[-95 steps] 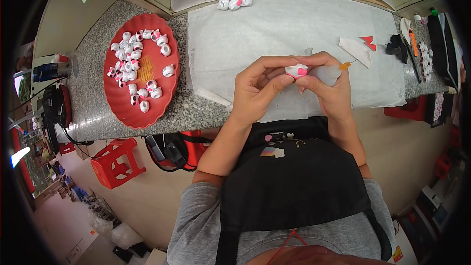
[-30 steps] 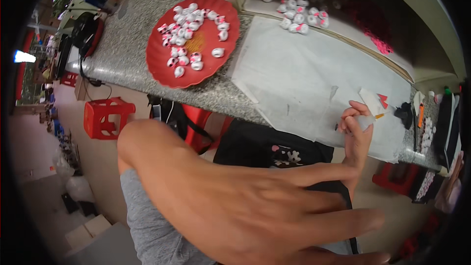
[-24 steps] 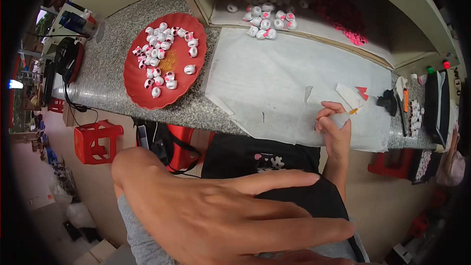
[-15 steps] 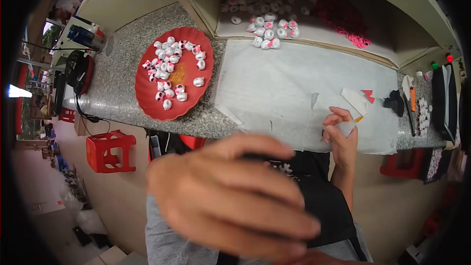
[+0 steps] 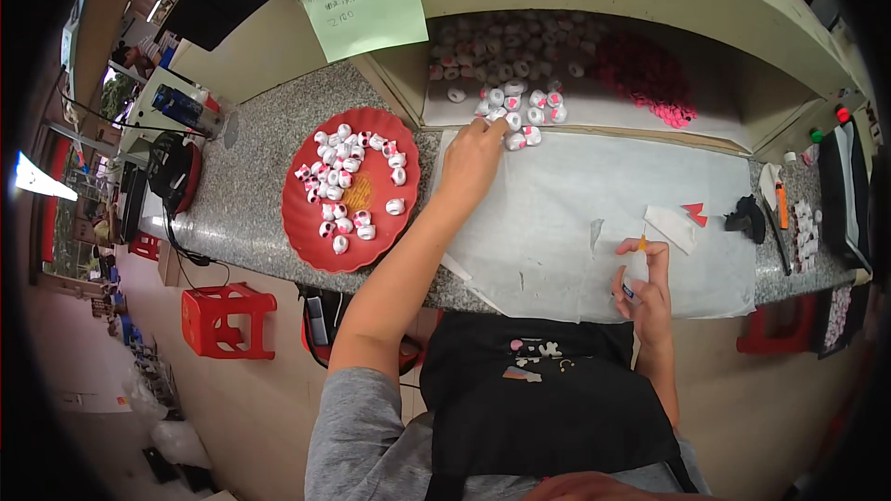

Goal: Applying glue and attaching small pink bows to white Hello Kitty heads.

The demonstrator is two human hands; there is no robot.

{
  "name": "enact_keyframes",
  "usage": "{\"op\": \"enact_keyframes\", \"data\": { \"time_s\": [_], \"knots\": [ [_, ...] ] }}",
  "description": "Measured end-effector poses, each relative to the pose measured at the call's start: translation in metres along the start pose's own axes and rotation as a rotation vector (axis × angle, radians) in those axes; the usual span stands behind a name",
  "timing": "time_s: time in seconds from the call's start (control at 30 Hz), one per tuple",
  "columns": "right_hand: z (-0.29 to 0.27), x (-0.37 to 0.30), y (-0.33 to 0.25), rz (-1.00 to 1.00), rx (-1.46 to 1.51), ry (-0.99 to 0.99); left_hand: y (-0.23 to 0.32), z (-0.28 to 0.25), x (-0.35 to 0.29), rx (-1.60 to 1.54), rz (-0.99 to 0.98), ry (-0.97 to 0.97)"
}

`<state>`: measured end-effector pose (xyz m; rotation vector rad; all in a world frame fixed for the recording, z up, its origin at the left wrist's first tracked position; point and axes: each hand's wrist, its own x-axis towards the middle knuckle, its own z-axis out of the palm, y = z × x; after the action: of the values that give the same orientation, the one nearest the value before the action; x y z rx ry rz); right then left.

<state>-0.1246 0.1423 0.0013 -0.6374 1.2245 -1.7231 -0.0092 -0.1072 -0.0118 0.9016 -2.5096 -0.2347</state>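
Note:
At the front of the cubby, small white figures with pink patches (image 5: 535, 116) lie in a loose pile. My left hand (image 5: 471, 158) reaches to its near left edge, the fingertips pinched on one small white figure that they mostly hide. My right hand (image 5: 652, 289), over the white sheet (image 5: 557, 213), is wrapped round a small white squeeze bottle (image 5: 636, 269), its thin orange tip pointing up. On the left a red scalloped plate (image 5: 306, 237) carries several white figures with pink and dark marks.
Deeper in the cubby lies a heap of pink pieces (image 5: 645, 74). Paper scraps (image 5: 670, 227), a red scrap (image 5: 694, 214) and a black cloth (image 5: 745, 219) rest at the right, beside an orange-handled tool (image 5: 781, 206). A red stool (image 5: 227, 320) stands on the floor to the left.
My left hand has moved from close in front of me forward to the figure pile and pinches one. My right hand has turned the bottle tip upward. The view has shifted slightly.

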Motion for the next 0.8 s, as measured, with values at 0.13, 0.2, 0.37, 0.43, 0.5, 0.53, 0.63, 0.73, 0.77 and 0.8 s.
{"op": "enact_keyframes", "data": {
  "time_s": [0.13,0.2,0.37,0.43,0.5,0.53,0.63,0.73,0.77,0.8],
  "knots": [
    [0.001,0.003,-0.003,-0.062,0.001,-0.007,-0.002,-0.012,-0.008,-0.041,0.05,0.019],
    [0.0,0.005,-0.004,-0.054,0.039,0.022,0.005,-0.022,-0.018,-0.207,0.047,0.003],
    [0.002,0.008,-0.005,-0.087,0.105,0.028,0.042,-0.037,-0.052,-1.204,-0.247,-0.148],
    [0.005,0.008,-0.007,-0.138,0.053,0.028,0.059,-0.032,-0.06,-1.569,-0.379,-0.145],
    [0.012,0.007,-0.015,-0.195,-0.007,0.025,0.073,-0.029,-0.064,-1.83,-0.439,-0.077],
    [0.016,0.008,-0.021,-0.232,-0.009,0.067,0.076,-0.024,-0.065,-1.862,-0.451,-0.061],
    [0.019,0.016,-0.025,-0.197,0.075,0.184,0.076,-0.008,-0.066,-1.895,-0.474,-0.073],
    [0.021,0.022,-0.024,-0.326,0.29,0.23,0.077,-0.009,-0.066,-1.832,-0.387,0.046],
    [0.022,0.024,-0.023,-0.298,0.283,0.258,0.079,-0.01,-0.066,-1.839,-0.427,0.026],
    [0.023,0.026,-0.021,-0.323,0.379,0.279,0.08,-0.013,-0.066,-1.817,-0.406,0.02]
  ]
}}
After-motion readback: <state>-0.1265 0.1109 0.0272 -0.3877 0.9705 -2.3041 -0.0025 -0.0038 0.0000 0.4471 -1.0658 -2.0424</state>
